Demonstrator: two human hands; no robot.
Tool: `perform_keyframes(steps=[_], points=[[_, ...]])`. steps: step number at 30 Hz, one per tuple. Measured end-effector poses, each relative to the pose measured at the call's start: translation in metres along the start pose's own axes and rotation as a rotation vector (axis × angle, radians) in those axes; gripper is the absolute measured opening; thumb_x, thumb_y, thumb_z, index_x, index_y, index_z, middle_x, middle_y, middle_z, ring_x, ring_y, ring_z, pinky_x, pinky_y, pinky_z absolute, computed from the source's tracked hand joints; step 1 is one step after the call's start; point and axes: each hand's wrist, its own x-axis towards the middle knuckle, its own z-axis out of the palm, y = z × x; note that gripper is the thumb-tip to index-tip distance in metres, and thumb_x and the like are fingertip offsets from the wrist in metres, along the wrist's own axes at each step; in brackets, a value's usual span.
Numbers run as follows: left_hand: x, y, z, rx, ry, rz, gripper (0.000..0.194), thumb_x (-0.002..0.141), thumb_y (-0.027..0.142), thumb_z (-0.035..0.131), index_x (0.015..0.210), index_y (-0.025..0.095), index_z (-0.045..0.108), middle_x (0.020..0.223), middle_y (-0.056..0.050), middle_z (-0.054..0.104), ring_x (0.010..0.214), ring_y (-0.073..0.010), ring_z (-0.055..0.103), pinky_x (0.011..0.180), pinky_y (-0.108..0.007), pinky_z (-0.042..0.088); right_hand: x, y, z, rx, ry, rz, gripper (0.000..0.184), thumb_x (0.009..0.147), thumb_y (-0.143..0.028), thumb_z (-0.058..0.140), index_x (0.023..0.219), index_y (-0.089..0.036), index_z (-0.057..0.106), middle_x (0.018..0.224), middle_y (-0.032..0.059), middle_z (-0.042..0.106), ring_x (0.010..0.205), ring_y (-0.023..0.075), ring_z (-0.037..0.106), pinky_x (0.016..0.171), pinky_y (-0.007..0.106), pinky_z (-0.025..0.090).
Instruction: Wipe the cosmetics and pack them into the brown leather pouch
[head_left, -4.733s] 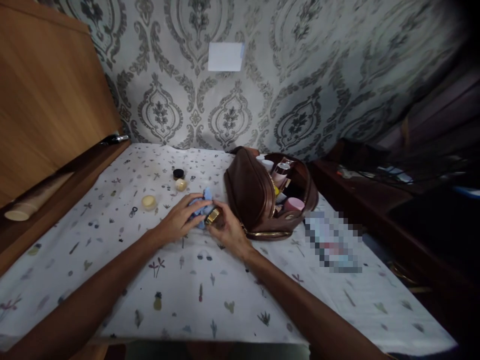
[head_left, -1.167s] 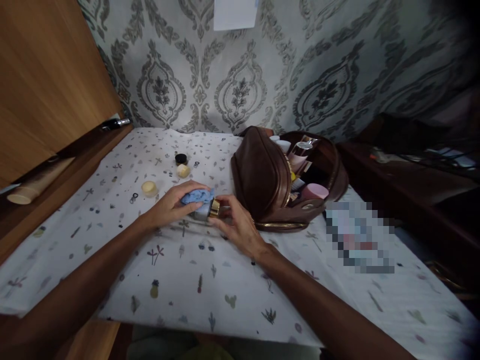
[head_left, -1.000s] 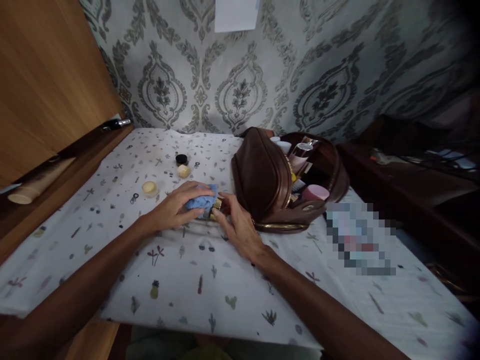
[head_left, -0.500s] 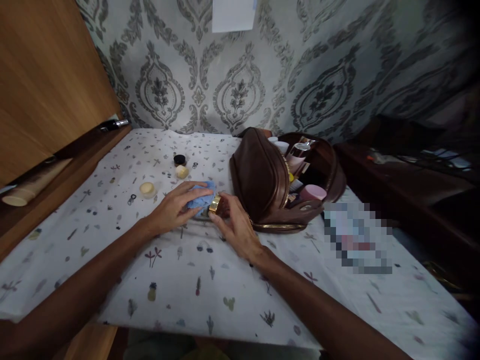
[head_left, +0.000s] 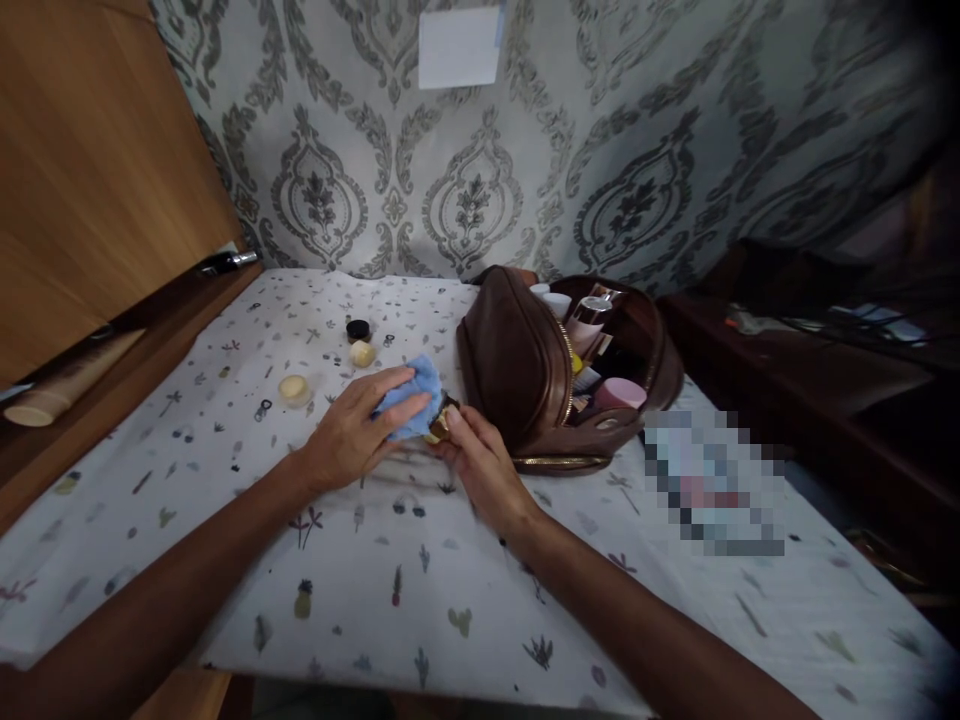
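Observation:
My left hand (head_left: 349, 425) is closed round a crumpled blue cloth (head_left: 420, 390) and presses it against a small gold-coloured piece (head_left: 439, 424), round like a cap or jar lid. From the other side, the fingers of my right hand (head_left: 487, 470) grip that gold piece; its dark side shows at the top, and much of it is hidden by cloth and fingers. Beyond my left hand stand a small cream-coloured jar (head_left: 362, 354), a black round lid (head_left: 358, 330) and another cream-coloured round container (head_left: 294, 390).
An unzipped brown leather toiletry bag (head_left: 510, 360) stands right of my hands, holding a pink-lidded container (head_left: 620, 393) and several bottles. A blurred-out flat object (head_left: 712, 485) lies on the patterned tablecloth (head_left: 420, 620). A wooden cabinet (head_left: 97, 180) borders the left, the wallpapered wall (head_left: 472, 190) the back.
The gold piece has been turned in my right hand, so its dark side now shows. The blue cloth has shifted slightly up and right over it. My view has tilted up a little.

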Motion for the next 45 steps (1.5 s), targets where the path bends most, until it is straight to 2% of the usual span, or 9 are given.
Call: perform_keyframes(steps=[4, 10, 15, 20, 26, 32, 36, 40, 45], points=[[-0.001, 0.003, 0.001, -0.187, 0.027, -0.249, 0.05, 0.099, 0.026, 0.054, 0.146, 0.022, 0.039, 0.137, -0.017, 0.058, 0.128, -0.0268, 0.057, 0.105, -0.044, 0.05, -0.001, -0.004, 0.002, 0.201, -0.08, 0.122, 0.047, 0.074, -0.062, 0.079, 0.092, -0.019, 0.07, 0.095, 0.0058, 0.073, 0.086, 0.0189, 0.067, 0.079, 0.033, 0.055], [0.0, 0.006, 0.008, -0.552, 0.018, -0.659, 0.044, 0.099, 0.042, 0.051, 0.135, 0.018, 0.047, 0.12, -0.01, 0.066, 0.103, -0.0218, 0.064, 0.091, -0.035, 0.052, 0.001, -0.005, -0.002, 0.216, -0.165, 0.168, 0.044, 0.082, -0.061, 0.072, 0.099, -0.021, 0.07, 0.103, 0.008, 0.075, 0.095, 0.0222, 0.07, 0.083, 0.035, 0.056], [0.005, 0.006, 0.008, -0.782, 0.093, -0.897, 0.041, 0.094, 0.058, 0.054, 0.098, 0.018, 0.061, 0.085, -0.001, 0.063, 0.081, -0.0162, 0.059, 0.079, -0.028, 0.053, 0.0, -0.007, -0.004, 0.24, -0.239, 0.189, 0.043, 0.081, -0.059, 0.074, 0.102, -0.022, 0.068, 0.108, 0.0071, 0.075, 0.093, 0.0212, 0.071, 0.082, 0.035, 0.057], [0.012, 0.005, 0.001, -0.963, 0.026, -1.145, 0.056, 0.08, 0.073, 0.062, 0.078, 0.018, 0.06, 0.068, 0.001, 0.057, 0.062, -0.0145, 0.057, 0.054, -0.024, 0.051, -0.001, -0.009, -0.003, 0.172, -0.28, 0.119, 0.039, 0.08, -0.053, 0.077, 0.105, -0.024, 0.067, 0.113, 0.0052, 0.072, 0.097, 0.0203, 0.07, 0.077, 0.032, 0.058], [0.012, 0.007, -0.001, -1.078, -0.004, -1.134, 0.049, 0.073, 0.066, 0.075, 0.078, 0.019, 0.062, 0.069, 0.0, 0.061, 0.06, -0.0148, 0.06, 0.046, -0.022, 0.051, 0.0, -0.004, -0.006, -0.053, -0.296, -0.044, 0.05, 0.08, -0.055, 0.075, 0.119, -0.027, 0.06, 0.121, 0.0068, 0.068, 0.106, 0.0232, 0.068, 0.082, 0.036, 0.06], [0.015, 0.011, 0.004, -1.109, 0.054, -1.195, 0.043, 0.08, 0.061, 0.072, 0.081, 0.019, 0.062, 0.068, 0.0, 0.061, 0.056, -0.015, 0.061, 0.042, -0.022, 0.051, 0.0, 0.0, -0.008, -0.235, -0.262, -0.203, 0.053, 0.084, -0.055, 0.072, 0.125, -0.026, 0.055, 0.123, 0.0091, 0.066, 0.117, 0.0247, 0.063, 0.101, 0.043, 0.053], [0.013, 0.011, 0.012, -1.244, 0.124, -1.32, 0.04, 0.082, 0.056, 0.072, 0.098, 0.02, 0.063, 0.074, 0.001, 0.066, 0.053, -0.0141, 0.061, 0.04, -0.024, 0.053, -0.004, -0.002, -0.009, -0.438, -0.221, -0.453, 0.053, 0.088, -0.048, 0.07, 0.134, -0.028, 0.053, 0.124, 0.0096, 0.06, 0.114, 0.0246, 0.062, 0.095, 0.041, 0.056], [0.014, 0.01, 0.013, -1.4, 0.072, -1.403, 0.043, 0.082, 0.055, 0.074, 0.103, 0.02, 0.06, 0.075, 0.001, 0.07, 0.054, -0.0137, 0.065, 0.041, -0.022, 0.054, -0.009, -0.008, -0.011, -0.752, -0.17, -0.682, 0.048, 0.092, -0.038, 0.067, 0.137, -0.029, 0.054, 0.128, 0.0111, 0.057, 0.119, 0.0275, 0.058, 0.102, 0.048, 0.053], [0.015, 0.009, 0.01, -1.556, 0.065, -1.401, 0.04, 0.09, 0.055, 0.065, 0.106, 0.019, 0.061, 0.074, 0.0, 0.072, 0.054, -0.0139, 0.068, 0.044, -0.022, 0.057, -0.006, -0.004, -0.011, -0.664, -0.086, -0.645, 0.066, 0.086, -0.044, 0.074, 0.144, -0.03, 0.047, 0.137, 0.0128, 0.049, 0.125, 0.0294, 0.055, 0.103, 0.05, 0.055]])
